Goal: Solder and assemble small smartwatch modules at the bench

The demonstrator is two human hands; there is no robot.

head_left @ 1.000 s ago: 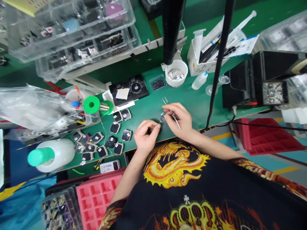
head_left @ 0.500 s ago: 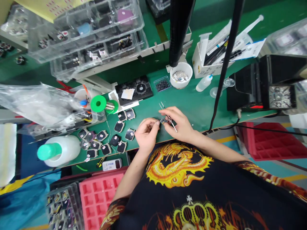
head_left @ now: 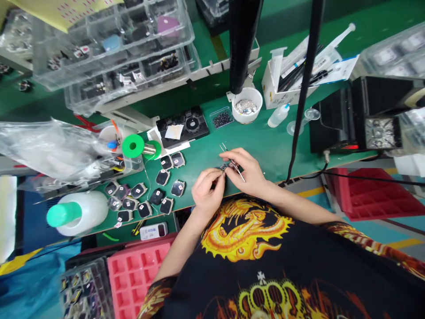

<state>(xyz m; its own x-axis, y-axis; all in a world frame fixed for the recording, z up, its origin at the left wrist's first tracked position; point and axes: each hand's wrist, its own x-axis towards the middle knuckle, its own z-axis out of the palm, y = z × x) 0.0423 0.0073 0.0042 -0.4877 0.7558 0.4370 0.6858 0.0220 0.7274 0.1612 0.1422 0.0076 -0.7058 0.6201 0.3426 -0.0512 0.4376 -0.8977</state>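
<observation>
From the head view, a small metallic component [head_left: 226, 166] is seen pinched firmly in the left hand [head_left: 208, 193], just above a green bench mat [head_left: 275, 155], while slim steel tweezers [head_left: 236, 163] are held at mid-shaft by the closed fingers of the right hand [head_left: 248, 170], their prongs slightly apart. Black labelled pads [head_left: 162, 177] are laid out on the mat to the left, and a white bowl of metal scraps [head_left: 246, 104] is placed beyond the hands.
</observation>
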